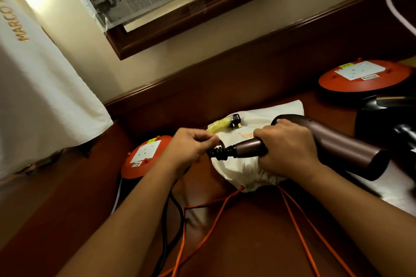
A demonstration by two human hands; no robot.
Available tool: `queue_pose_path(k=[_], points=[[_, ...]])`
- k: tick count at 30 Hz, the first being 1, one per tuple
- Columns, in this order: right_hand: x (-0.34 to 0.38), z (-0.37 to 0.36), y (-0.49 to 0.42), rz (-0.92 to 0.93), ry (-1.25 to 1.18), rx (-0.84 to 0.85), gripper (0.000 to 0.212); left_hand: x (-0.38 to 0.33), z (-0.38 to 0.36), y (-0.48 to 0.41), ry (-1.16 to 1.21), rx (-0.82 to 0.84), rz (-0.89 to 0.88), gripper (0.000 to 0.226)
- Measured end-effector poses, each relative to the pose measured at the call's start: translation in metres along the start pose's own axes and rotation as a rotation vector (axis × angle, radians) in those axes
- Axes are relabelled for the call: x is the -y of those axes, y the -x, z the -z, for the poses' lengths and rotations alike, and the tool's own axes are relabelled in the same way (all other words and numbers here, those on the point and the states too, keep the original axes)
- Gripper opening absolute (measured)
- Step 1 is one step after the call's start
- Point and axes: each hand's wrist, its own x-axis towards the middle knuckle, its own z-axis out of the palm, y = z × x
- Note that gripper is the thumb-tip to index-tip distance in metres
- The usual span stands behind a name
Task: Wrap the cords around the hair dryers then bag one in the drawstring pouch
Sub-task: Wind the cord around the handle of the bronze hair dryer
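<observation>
right hand [290,148] grips smooth metallic dryer [333,144] | left hand [191,147] pinches ribbed black cord [219,152]

A dark reddish-brown wooden tabletop [258,243] carries a white drawstring pouch [252,164] at its middle, with orange drawstrings [299,222] trailing toward the near edge. An orange round socket reel [144,155] lies to the pouch's left, and another orange reel [360,76] sits far right near the wall.
</observation>
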Motion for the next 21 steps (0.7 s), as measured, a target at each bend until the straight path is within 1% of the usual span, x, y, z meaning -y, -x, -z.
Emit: queue_pose_path(k=[1, 2, 4, 5, 6, 7, 8, 9, 10, 11, 13, 15, 17, 18, 19, 21], points=[[-0.001, 0.000, -0.001, -0.021, -0.029, -0.019, 0.020, 0.005, -0.004, 0.001, 0.038, 0.014, 0.046, 0.013], [-0.001, -0.001, -0.001, -0.040, -0.054, -0.034, 0.018, 0.010, -0.009, 0.002, 0.022, 0.026, 0.065, 0.021], [-0.001, -0.001, -0.002, -0.070, -0.088, -0.051, 0.017, 0.016, -0.017, 0.005, -0.100, 0.046, 0.041, 0.034], [-0.002, -0.001, -0.003, -0.083, -0.103, -0.059, 0.016, 0.014, -0.021, 0.007, -0.215, 0.043, 0.013, 0.034], [-0.003, 0.000, -0.004, -0.097, -0.113, -0.065, 0.016, 0.010, -0.025, 0.010, -0.391, 0.039, -0.012, 0.030], [-0.004, 0.001, -0.005, -0.114, -0.115, -0.068, 0.016, 0.006, -0.029, 0.016, -0.634, 0.038, -0.049, 0.024], [-0.004, 0.002, -0.007, -0.134, -0.110, -0.070, 0.017, 0.002, -0.033, 0.025, -0.891, 0.047, -0.089, 0.026], [-0.005, 0.003, -0.010, -0.156, -0.099, -0.071, 0.017, -0.003, -0.040, 0.039, -1.077, 0.078, -0.133, 0.034], [-0.005, 0.004, -0.011, -0.172, -0.085, -0.067, 0.018, -0.008, -0.046, 0.054, -1.134, 0.119, -0.172, 0.038], [-0.004, 0.004, -0.012, -0.172, -0.068, -0.057, 0.019, -0.012, -0.051, 0.069, -1.126, 0.153, -0.212, 0.035], [0.000, 0.001, -0.011, -0.134, -0.037, -0.031, 0.020, -0.020, -0.050, 0.087, -1.023, 0.156, -0.293, 0.020], [0.003, -0.002, -0.008, -0.109, -0.019, -0.013, 0.021, -0.028, -0.038, 0.087, -0.926, 0.135, -0.378, 0.025], [0.005, -0.001, -0.006, -0.097, -0.016, -0.011, 0.021, -0.037, -0.021, 0.077, -0.794, 0.013, -0.503, 0.029], [0.005, 0.000, -0.005, -0.083, -0.015, -0.014, 0.021, -0.043, -0.012, 0.071, -0.710, -0.052, -0.538, 0.027], [0.007, 0.000, -0.003, -0.063, -0.013, -0.014, 0.021, -0.046, -0.005, 0.062, -0.656, -0.089, -0.532, 0.021], [0.009, 0.000, 0.001, -0.026, -0.017, -0.016, 0.021, -0.046, 0.006, 0.038, -0.607, -0.097, -0.459, 0.013]])
